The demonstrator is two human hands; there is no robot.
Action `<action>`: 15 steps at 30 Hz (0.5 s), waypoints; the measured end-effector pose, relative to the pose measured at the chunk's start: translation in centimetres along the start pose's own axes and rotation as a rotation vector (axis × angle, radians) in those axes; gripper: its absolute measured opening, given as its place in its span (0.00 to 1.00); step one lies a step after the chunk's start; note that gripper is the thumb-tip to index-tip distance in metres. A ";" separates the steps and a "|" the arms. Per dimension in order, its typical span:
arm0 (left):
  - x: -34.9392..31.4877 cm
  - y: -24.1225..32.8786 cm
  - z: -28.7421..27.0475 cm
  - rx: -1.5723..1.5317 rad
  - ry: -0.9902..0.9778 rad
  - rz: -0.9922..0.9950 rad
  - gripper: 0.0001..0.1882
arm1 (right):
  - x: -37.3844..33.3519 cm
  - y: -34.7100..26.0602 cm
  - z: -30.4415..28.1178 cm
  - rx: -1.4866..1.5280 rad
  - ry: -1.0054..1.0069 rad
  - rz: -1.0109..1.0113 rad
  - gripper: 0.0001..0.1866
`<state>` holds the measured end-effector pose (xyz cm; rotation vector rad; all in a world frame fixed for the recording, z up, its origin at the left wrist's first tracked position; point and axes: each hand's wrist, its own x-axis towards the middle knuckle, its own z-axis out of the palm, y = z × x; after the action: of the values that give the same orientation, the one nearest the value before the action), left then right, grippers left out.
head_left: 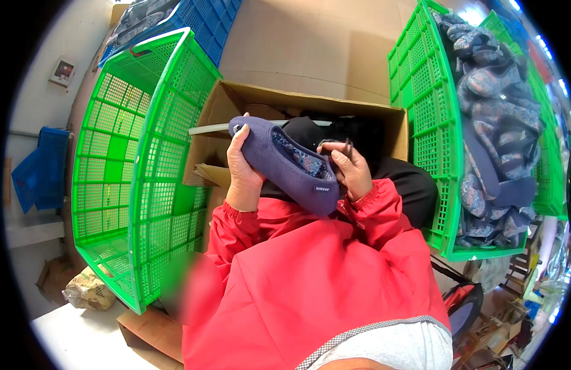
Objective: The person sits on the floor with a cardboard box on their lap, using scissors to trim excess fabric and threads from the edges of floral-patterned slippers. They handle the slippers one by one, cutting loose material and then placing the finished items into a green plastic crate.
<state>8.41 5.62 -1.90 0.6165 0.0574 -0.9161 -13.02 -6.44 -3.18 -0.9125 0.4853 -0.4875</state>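
Observation:
A purple-blue felt slipper (285, 163) with a speckled lining lies tilted across the front of me, its toe toward the upper left. My left hand (243, 169) is closed round the toe end, thumb on top. Against the other end, by the opening, my right hand (350, 168) has its fingers drawn together. A thin dark thing shows at those fingers, too small to make out. A small dark label sits on the slipper's side near my right hand. Both hands are above my lap, in front of an open cardboard box (310, 98).
A green plastic crate (137, 179) stands tipped up on the left, with a blue crate (205, 28) behind it. To the right, another green crate (415, 111) is heaped with grey-blue patterned slippers (492, 123). A whitish rod (211, 129) crosses the box.

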 end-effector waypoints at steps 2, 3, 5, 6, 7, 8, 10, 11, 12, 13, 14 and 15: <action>0.1 0.2 -0.2 -0.033 0.105 -0.017 0.18 | 0.3 -0.6 0.0 -0.030 -0.038 -0.155 0.15; 0.2 0.3 -0.4 -0.021 0.135 -0.041 0.16 | 0.2 -1.1 0.2 -0.034 -0.101 -0.204 0.16; 0.4 0.5 -1.1 0.005 0.202 -0.086 0.13 | 0.3 -1.8 0.2 -0.071 -0.220 -0.183 0.18; 0.5 0.5 -1.3 0.005 0.231 -0.082 0.12 | 0.5 -1.7 0.2 -0.111 -0.274 -0.179 0.19; 0.6 0.5 -1.5 0.004 0.261 -0.079 0.12 | 0.3 -1.8 0.2 -0.229 -0.269 -0.200 0.19; 0.7 0.8 -1.6 0.002 0.291 -0.063 0.11 | 0.4 -2.2 0.5 -0.346 -0.274 -0.224 0.20; 0.9 0.5 -2.5 0.026 0.326 -0.040 0.11 | 0.2 -1.9 0.6 -0.351 -0.249 -0.169 0.19; 1.0 0.2 -2.6 0.039 0.342 -0.032 0.11 | 0.1 -1.3 0.8 -0.316 -0.179 -0.171 0.18; 0.8 -0.1 -2.3 0.042 0.358 -0.033 0.11 | 0.0 -0.8 1.1 -0.280 -0.113 -0.172 0.17; 0.6 -0.4 -2.4 0.067 0.336 0.001 0.12 | -0.1 -0.3 1.4 -0.244 -0.047 -0.171 0.16; 0.7 -0.9 -2.4 0.074 0.338 0.025 0.12 | -0.1 0.2 2.0 -0.204 0.064 -0.235 0.14; 0.7 -1.3 -2.4 0.082 0.340 0.047 0.13 | 0.1 0.8 2.1 -0.234 0.157 -0.295 0.10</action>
<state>8.40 5.75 -4.70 0.8421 0.3094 -0.7633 -11.60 -4.75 -2.81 -1.1843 0.5607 -0.7863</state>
